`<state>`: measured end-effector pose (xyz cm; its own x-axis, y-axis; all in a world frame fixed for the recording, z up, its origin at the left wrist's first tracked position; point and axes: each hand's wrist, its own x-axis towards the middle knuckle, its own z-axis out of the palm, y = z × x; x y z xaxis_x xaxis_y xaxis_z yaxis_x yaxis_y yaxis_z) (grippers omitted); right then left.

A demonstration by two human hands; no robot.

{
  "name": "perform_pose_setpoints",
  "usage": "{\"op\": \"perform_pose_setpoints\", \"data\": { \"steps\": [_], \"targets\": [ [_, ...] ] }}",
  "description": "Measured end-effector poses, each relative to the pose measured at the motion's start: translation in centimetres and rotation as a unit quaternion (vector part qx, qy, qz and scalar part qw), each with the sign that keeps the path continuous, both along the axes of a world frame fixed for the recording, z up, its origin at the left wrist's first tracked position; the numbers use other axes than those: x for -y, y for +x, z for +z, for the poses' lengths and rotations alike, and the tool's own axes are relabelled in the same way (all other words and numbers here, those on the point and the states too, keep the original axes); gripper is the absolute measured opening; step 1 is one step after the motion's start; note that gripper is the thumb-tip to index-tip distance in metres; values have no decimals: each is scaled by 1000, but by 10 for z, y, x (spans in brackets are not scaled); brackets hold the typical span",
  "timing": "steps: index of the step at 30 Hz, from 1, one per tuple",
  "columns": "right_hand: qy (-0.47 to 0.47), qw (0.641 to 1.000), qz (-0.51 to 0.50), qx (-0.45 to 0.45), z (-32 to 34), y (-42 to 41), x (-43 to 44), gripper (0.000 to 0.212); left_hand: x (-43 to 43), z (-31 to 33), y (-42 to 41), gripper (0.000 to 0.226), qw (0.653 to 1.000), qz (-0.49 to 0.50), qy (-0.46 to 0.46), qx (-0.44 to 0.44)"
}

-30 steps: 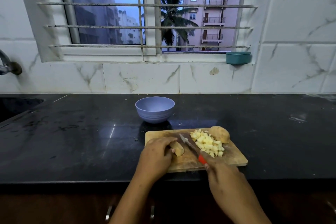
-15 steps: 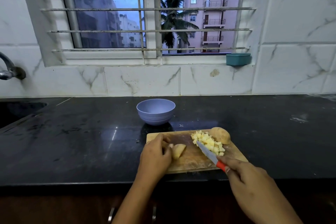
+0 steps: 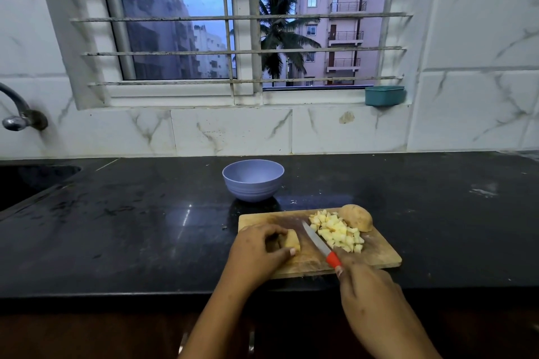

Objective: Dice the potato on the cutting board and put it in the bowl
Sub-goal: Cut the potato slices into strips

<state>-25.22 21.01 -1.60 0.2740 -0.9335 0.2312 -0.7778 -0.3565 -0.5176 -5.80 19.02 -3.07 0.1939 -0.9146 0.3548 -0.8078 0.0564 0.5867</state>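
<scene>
Nearest the camera, two bare forearms reach over the edge of a glossy black stone counter [image 3: 131, 236]. The right hand [image 3: 370, 288] is curled around the red handle of a small knife [image 3: 319, 243], whose steel blade slants up and to the left, its tip over the middle of a rectangular wooden cutting board [image 3: 382, 253]. The left hand [image 3: 256, 251] rests on the board's left part, fingers and thumb bent round a small potato chunk [image 3: 292, 242] and holding it against the wood, just left of the blade. On the blade's right lies a heap of pale yellow potato cubes [image 3: 338, 232], and touching the heap at the board's far right corner sits a brown-skinned potato half [image 3: 357, 217]. Just beyond the board's far left corner stands a round lavender bowl [image 3: 253, 189]; no potato shows inside it. Farther left a dark sink [image 3: 29, 181] is set into the counter, with a metal tap [image 3: 14, 116] on the white marble-look tiled wall above it. At the back, a small teal tub [image 3: 384, 95] sits on the sill of a barred window [image 3: 233, 32] looking onto a palm tree and pink apartment blocks under a dusky blue sky
</scene>
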Motion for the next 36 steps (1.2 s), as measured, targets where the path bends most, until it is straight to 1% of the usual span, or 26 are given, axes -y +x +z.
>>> {"op": "perform_pose_setpoints", "data": {
  "steps": [3,7,11,14,16,20,26,32,36],
  "targets": [
    [2,1000,0,-11,-1,-9,5,38,-1,1,0,39,1000,-1,6,-7],
    [-21,999,0,-25,4,-16,1,33,0,-3,-1,43,999,12,26,25],
    [-21,999,28,23,9,-7,-7,43,-1,-4,-5,43,998,38,29,43],
    [12,997,58,43,7,5,-7,52,-1,-5,-7,41,998,45,23,42],
    [27,997,63,45,4,12,-3,52,1,-7,-7,38,998,44,23,34],
    [27,996,68,43,3,18,-2,52,3,-9,-4,35,998,40,23,32],
    [-29,998,59,-7,8,22,0,49,3,-9,-4,36,998,44,25,42],
    [-78,990,37,-113,6,36,3,51,2,-8,-5,35,998,48,23,36],
    [-113,986,37,-119,7,39,4,47,4,-9,-4,35,998,46,19,35]
  ]
}}
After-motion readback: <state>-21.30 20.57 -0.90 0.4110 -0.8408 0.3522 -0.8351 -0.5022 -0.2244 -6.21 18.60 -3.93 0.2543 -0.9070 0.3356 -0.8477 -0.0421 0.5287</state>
